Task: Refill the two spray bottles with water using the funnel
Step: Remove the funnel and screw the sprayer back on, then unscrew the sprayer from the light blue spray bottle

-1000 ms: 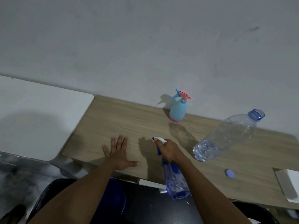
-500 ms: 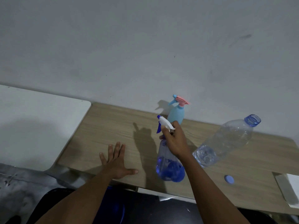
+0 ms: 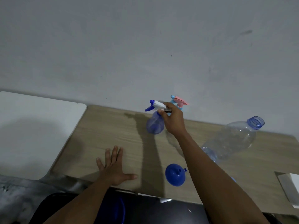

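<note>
My right hand [image 3: 174, 121] grips the neck of the blue see-through spray bottle [image 3: 155, 125], which has a white and blue trigger head and stands at the back of the wooden table [image 3: 103, 133]. Right behind my hand stands the light blue spray bottle with a pink trigger [image 3: 178, 101], mostly hidden. A blue funnel [image 3: 175, 175] lies mouth-down near the front edge, just left of my right forearm. My left hand [image 3: 114, 167] rests flat on the table, fingers spread. An uncapped clear water bottle [image 3: 231, 139] with a little water stands to the right.
A white table [image 3: 32, 126] adjoins the wooden one on the left. A white box [image 3: 291, 188] sits at the right edge. A grey wall runs directly behind the table. A dark chair seat [image 3: 145, 210] lies below the front edge.
My right hand has carried the blue spray bottle from the front edge to the back of the table, beside the light blue bottle. The funnel has come into view. My left hand stayed put.
</note>
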Demonstrator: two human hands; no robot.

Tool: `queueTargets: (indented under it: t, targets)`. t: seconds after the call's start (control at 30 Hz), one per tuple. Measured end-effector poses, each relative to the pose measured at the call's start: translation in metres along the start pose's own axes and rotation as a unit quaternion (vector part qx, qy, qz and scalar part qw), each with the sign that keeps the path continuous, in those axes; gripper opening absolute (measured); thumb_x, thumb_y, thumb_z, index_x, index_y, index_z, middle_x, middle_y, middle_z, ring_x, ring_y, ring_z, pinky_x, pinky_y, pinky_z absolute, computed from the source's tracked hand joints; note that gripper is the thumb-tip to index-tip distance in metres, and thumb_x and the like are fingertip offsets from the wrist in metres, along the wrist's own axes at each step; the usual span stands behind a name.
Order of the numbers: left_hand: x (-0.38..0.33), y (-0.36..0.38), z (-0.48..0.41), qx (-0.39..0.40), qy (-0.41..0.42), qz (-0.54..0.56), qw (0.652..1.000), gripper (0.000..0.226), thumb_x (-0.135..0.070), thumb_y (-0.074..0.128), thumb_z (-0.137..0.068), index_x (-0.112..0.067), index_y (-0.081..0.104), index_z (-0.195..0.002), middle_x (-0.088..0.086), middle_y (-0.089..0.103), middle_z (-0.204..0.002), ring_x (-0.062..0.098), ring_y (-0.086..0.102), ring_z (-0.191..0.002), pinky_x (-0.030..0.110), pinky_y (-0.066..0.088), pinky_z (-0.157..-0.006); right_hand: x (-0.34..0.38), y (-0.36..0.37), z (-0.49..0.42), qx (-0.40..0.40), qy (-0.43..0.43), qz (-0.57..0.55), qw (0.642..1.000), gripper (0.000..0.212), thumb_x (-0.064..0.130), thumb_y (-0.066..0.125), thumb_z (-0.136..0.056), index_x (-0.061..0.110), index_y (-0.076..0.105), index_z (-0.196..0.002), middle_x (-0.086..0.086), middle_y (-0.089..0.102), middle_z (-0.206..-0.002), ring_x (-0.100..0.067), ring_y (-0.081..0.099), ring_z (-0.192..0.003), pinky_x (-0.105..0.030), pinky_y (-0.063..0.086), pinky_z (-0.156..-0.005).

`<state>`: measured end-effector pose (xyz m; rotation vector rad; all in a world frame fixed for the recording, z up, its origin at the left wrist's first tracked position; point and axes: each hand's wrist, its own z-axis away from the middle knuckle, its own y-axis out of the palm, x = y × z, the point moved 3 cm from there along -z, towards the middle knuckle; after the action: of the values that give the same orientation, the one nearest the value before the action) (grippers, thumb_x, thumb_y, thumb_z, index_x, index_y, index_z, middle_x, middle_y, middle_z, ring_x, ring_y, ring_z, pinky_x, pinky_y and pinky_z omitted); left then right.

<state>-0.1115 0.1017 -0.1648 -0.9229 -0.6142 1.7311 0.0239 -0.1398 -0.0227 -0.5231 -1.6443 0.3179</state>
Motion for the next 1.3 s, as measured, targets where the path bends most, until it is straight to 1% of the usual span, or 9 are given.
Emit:
queueTargets:
  t: [0.07, 0.23, 0.43, 0.6, 0.83, 1.0, 1.07, 1.17, 1.3]
  targets:
    - [0.000, 0.001, -0.002, 0.003, 0.000, -0.003, 1.000, 0.146, -0.100, 0.047, -0.045, -0.034, -0.032, -0.148, -0.011, -0.046, -0.150, 0.023, -0.043, -0.139, 0.065, -0.020, -0.110, 0.001, 0.010, -0.014, 0.002, -0.008, 0.010, 1.000, 0.024, 0.011, 0.065, -0.094, 0.011, 0.067, -0.118, -0.003, 0.068, -0.110, -0.016, 0.063, -0.092, -0.020, 0.046, -0.079]
    - [-0.001, 0.001, -0.001, -0.016, -0.006, 0.002, 1.000, 0.143, -0.097, 0.049, -0.046, -0.035, -0.030, -0.148, -0.013, -0.046, -0.149, 0.022, -0.043, -0.139, 0.063, -0.022, -0.110, 0.009, 0.031, -0.037, 0.003, -0.009, 0.038, 0.999, 0.023, 0.011, 0.063, -0.095, 0.010, 0.067, -0.118, -0.008, 0.063, -0.113, -0.020, 0.061, -0.092, -0.030, 0.048, -0.081]
    - [0.000, 0.000, -0.002, -0.008, -0.002, 0.018, 1.000, 0.146, -0.097, 0.052, -0.043, -0.036, -0.028, -0.149, -0.013, -0.044, -0.151, 0.021, -0.042, -0.139, 0.063, -0.022, -0.110, 0.010, 0.046, -0.052, -0.025, 0.014, 0.018, 0.999, 0.030, 0.012, 0.060, -0.095, 0.012, 0.063, -0.125, -0.006, 0.063, -0.118, -0.022, 0.063, -0.100, -0.034, 0.051, -0.086]
    - [0.001, 0.002, -0.003, -0.017, 0.002, 0.022, 1.000, 0.146, -0.098, 0.052, -0.042, -0.037, -0.029, -0.148, -0.013, -0.045, -0.150, 0.021, -0.043, -0.138, 0.063, -0.021, -0.111, 0.012, 0.041, -0.051, -0.003, 0.003, 0.011, 1.000, 0.058, 0.015, 0.073, -0.090, 0.015, 0.050, -0.143, -0.006, 0.058, -0.137, -0.020, 0.058, -0.119, -0.033, 0.049, -0.100]
    - [0.004, 0.008, -0.007, -0.047, 0.002, 0.028, 0.998, 0.147, -0.099, 0.050, -0.041, -0.036, -0.026, -0.150, -0.013, -0.040, -0.154, 0.019, -0.039, -0.141, 0.062, -0.021, -0.111, 0.004, 0.007, 0.000, -0.067, -0.074, 0.069, 0.993, 0.052, 0.023, 0.071, -0.091, 0.020, 0.049, -0.138, 0.002, 0.051, -0.136, -0.014, 0.061, -0.107, -0.031, 0.053, -0.088]
    - [-0.041, 0.002, -0.010, -0.160, 0.032, 0.061, 0.985, 0.123, -0.078, 0.059, -0.062, -0.030, -0.005, -0.156, -0.006, -0.015, -0.164, 0.023, -0.018, -0.150, 0.057, -0.009, -0.117, -0.056, -0.016, 0.037, -0.124, 0.063, -0.020, 0.990, 0.036, 0.017, 0.066, -0.094, 0.015, 0.054, -0.128, 0.000, 0.058, -0.118, -0.014, 0.062, -0.098, -0.033, 0.058, -0.082]
    - [-0.083, -0.011, -0.026, -0.205, 0.112, 0.105, 0.967, 0.105, -0.063, 0.065, -0.073, -0.025, 0.014, -0.156, -0.002, 0.010, -0.164, 0.024, 0.004, -0.152, 0.046, 0.007, -0.119, -0.080, -0.021, 0.036, -0.125, 0.136, -0.022, 0.983, 0.037, 0.018, 0.061, -0.097, 0.011, 0.053, -0.132, -0.007, 0.058, -0.126, -0.018, 0.062, -0.103, -0.031, 0.053, -0.083]
    - [-0.152, -0.036, -0.059, -0.158, 0.197, 0.261, 0.932, 0.083, -0.039, 0.075, -0.082, -0.019, 0.033, -0.151, 0.003, 0.040, -0.153, 0.022, 0.039, -0.140, 0.036, 0.039, -0.111, -0.098, -0.028, 0.025, -0.109, 0.220, 0.002, 0.969, 0.042, 0.023, 0.052, -0.101, 0.010, 0.048, -0.141, -0.013, 0.055, -0.138, -0.023, 0.056, -0.117, -0.029, 0.044, -0.092]
    - [-0.222, -0.068, -0.102, -0.175, 0.226, 0.287, 0.914, 0.058, -0.026, 0.070, -0.089, -0.022, 0.044, -0.141, 0.001, 0.055, -0.139, 0.022, 0.052, -0.130, 0.039, 0.046, -0.107, -0.097, -0.032, 0.002, -0.105, 0.249, -0.085, 0.959, 0.046, 0.017, 0.041, -0.106, 0.014, 0.038, -0.152, -0.009, 0.041, -0.156, -0.027, 0.043, -0.140, -0.026, 0.037, -0.102]
